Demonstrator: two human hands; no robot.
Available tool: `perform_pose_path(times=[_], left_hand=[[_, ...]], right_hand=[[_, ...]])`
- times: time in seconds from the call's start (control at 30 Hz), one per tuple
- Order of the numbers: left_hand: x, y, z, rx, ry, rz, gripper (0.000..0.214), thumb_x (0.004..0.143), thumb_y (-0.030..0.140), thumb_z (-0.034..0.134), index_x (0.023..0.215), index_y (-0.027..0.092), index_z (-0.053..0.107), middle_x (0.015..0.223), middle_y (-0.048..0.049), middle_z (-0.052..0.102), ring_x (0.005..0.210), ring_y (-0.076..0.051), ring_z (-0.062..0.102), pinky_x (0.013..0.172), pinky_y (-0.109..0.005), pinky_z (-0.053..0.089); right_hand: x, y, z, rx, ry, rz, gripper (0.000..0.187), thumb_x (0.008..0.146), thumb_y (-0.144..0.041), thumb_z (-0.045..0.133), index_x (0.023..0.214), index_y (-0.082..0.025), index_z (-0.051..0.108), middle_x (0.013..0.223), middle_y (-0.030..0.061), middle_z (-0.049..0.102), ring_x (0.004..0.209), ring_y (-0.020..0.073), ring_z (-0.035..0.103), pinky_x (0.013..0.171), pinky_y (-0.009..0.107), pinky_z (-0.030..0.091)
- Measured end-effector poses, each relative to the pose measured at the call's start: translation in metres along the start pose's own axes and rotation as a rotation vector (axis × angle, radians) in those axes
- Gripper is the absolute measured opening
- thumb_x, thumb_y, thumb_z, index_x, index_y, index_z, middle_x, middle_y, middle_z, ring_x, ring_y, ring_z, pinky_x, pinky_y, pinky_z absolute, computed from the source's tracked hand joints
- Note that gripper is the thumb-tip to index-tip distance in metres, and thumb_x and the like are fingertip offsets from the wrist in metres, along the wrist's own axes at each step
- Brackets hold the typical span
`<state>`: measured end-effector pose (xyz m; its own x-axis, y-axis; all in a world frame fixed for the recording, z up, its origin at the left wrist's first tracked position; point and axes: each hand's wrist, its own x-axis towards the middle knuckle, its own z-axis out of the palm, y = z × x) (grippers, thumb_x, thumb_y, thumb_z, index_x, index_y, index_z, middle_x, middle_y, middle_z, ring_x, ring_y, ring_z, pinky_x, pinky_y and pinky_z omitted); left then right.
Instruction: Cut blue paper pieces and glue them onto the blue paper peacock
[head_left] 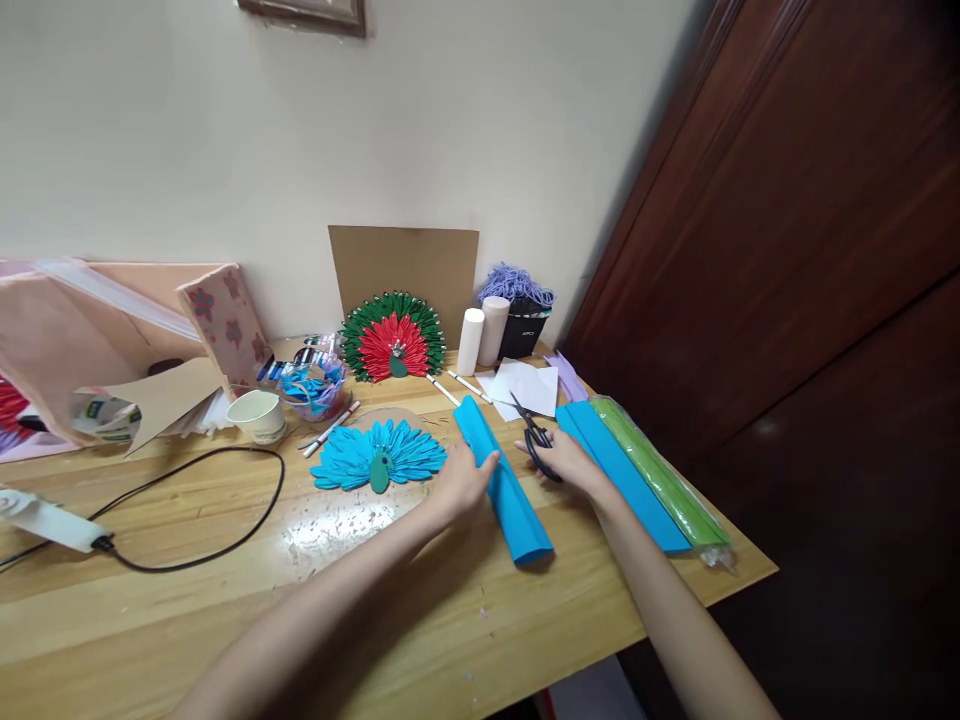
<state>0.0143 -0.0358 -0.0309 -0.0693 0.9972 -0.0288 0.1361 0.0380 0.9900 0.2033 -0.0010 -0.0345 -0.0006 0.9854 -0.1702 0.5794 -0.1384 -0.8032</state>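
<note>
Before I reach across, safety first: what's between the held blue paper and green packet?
Head view shows the right hand holding scissors, then another blue strip.

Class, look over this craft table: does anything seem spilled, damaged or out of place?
Small specks litter the yellowish wooden tabletop in front of the blue fan-shaped bird craft with a green body, looking untidy; I cannot tell what they are.
</note>
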Motion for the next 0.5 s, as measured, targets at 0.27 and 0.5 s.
perform_pose_path(times=[0.27, 0.5], left_hand=[[0.018, -0.021, 0.01, -0.086, -0.056, -0.168, 0.025, 0.059, 0.017, 0.072, 0.078, 0.015, 0.058, 0.055, -0.0002, 0.057, 0.058, -0.018, 0.057, 0.056, -0.026, 0.039], [0.023, -0.015, 0.001, -0.069, -0.172, -0.171, 0.011, 0.071, 0.023, 0.061, 0.068, 0.013, 0.059, 0.054, -0.0008, 0.057, 0.045, -0.011, 0.05, 0.047, -0.023, 0.035]], right_hand=[[-0.006, -0.002, 0.019, 0.136, -0.228, -0.085, 0.038, 0.052, -0.035, 0.079, 0.06, -0.017, 0.047, 0.049, -0.0033, 0.058, 0.046, 0.0106, 0.054, 0.044, 0.019, 0.04], [-0.01, -0.01, 0.004, 0.216, -0.069, 0.018, 0.032, 0.06, -0.036, 0.072, 0.072, -0.019, 0.048, 0.058, -0.0005, 0.062, 0.051, 0.0133, 0.059, 0.044, 0.021, 0.042]])
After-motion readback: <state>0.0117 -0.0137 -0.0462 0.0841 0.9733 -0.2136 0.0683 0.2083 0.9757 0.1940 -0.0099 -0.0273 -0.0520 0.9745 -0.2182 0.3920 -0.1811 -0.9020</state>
